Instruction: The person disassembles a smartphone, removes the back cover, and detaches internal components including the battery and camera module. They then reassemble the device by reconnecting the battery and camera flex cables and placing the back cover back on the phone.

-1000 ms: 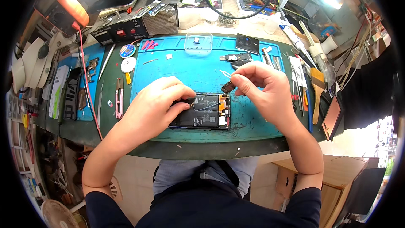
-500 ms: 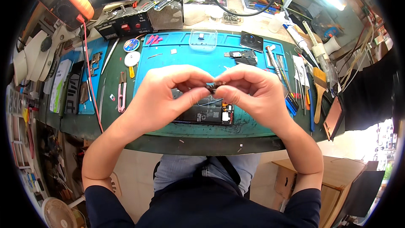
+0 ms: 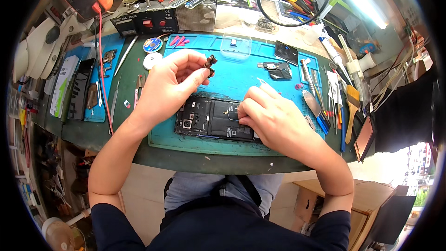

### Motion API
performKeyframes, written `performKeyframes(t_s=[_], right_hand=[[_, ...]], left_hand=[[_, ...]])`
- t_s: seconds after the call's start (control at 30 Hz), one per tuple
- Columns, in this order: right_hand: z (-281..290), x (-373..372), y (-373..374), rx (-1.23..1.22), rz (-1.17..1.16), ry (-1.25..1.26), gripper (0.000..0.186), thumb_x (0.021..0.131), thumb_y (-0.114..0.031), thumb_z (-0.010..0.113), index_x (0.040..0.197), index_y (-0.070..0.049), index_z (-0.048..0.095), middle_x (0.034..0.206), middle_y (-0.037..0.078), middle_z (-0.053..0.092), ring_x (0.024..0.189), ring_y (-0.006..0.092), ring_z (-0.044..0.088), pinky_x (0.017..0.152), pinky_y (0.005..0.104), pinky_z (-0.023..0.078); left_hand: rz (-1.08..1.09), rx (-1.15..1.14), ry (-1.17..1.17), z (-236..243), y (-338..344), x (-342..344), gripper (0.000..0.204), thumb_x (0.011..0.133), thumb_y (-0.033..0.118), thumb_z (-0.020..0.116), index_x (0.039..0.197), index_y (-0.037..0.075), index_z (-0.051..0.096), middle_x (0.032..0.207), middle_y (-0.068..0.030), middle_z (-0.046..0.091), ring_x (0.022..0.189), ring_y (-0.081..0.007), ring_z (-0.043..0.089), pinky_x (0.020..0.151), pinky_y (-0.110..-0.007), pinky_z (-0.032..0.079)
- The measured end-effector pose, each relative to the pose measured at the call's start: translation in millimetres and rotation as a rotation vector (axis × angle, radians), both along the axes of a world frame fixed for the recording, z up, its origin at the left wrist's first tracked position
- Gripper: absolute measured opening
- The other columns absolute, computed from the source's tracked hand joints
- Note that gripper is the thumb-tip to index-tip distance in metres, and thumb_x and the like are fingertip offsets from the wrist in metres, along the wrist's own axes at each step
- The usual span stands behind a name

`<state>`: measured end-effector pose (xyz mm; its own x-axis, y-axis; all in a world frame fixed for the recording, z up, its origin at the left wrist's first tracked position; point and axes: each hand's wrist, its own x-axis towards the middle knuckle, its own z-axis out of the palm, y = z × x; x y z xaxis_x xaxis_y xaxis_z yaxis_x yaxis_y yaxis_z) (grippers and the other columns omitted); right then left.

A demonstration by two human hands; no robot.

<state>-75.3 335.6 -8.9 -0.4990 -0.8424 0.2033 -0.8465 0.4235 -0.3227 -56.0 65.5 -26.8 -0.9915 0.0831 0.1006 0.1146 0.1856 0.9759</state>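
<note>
My left hand (image 3: pixel 174 76) is raised above the blue mat, thumb and fingers pinching a small dark irregular part (image 3: pixel 211 66) with brownish, coppery bits. Below it lies an opened phone (image 3: pixel 197 120), its black inside facing up, with camera lenses at the left end and a black battery (image 3: pixel 224 111) in the middle. My right hand (image 3: pixel 269 116) is over the phone's right end and hides that end. Its fingertips are closed on a thin light-coloured cable (image 3: pixel 231 119), whose loose end with a tiny gold connector rests over the battery.
A clear plastic box (image 3: pixel 235 47), a dark back cover with a camera ring (image 3: pixel 286 52) and small black parts (image 3: pixel 277 70) sit toward the mat's far side. Tweezers, a blade and a brush (image 3: pixel 352 100) lie at right. A red lead (image 3: pixel 101 60) crosses the left side.
My hands were together over the phone, holding the small dark part. They have parted: the left carried it up and left, while the right came down to the cable. The view shifted slightly.
</note>
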Motion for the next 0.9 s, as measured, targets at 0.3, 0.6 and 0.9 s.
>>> performKeyframes(t_s=[0.3, 0.6, 0.9], right_hand=[[0, -5, 6, -0.203, 0.004, 0.032, 0.015, 0.09, -0.006, 0.078, 0.101, -0.006, 0.069, 0.091, 0.008, 0.067, 0.082, 0.0298, 0.064, 0.074, 0.0394, 0.053], [-3, -5, -2, -0.208, 0.001, 0.037, 0.016, 0.087, -0.005, 0.079, 0.099, -0.006, 0.069, 0.091, 0.008, 0.067, 0.081, 0.0299, 0.065, 0.072, 0.0396, 0.053], [-11, -6, -1, -0.219, -0.062, 0.032, 0.012, 0.089, -0.01, 0.077, 0.096, -0.009, 0.067, 0.091, 0.007, 0.063, 0.084, 0.0299, 0.066, 0.071, 0.0402, 0.055]], left_hand=[[-0.137, 0.079, -0.132, 5, 13, 13, 0.02, 0.106, 0.003, 0.065, 0.125, 0.001, 0.062, 0.114, -0.0047, 0.071, 0.095, -0.0111, 0.073, 0.071, -0.023, 0.055], [-0.257, -0.196, 0.024, 7, 18, 19, 0.042, 0.101, -0.01, 0.06, 0.142, 0.0, 0.06, 0.114, -0.0089, 0.07, 0.099, -0.0157, 0.077, 0.079, -0.027, 0.062], [-0.207, -0.246, 0.136, 10, 26, 21, 0.049, 0.102, -0.01, 0.059, 0.148, 0.006, 0.06, 0.117, -0.0091, 0.067, 0.096, -0.0144, 0.077, 0.079, -0.026, 0.062]])
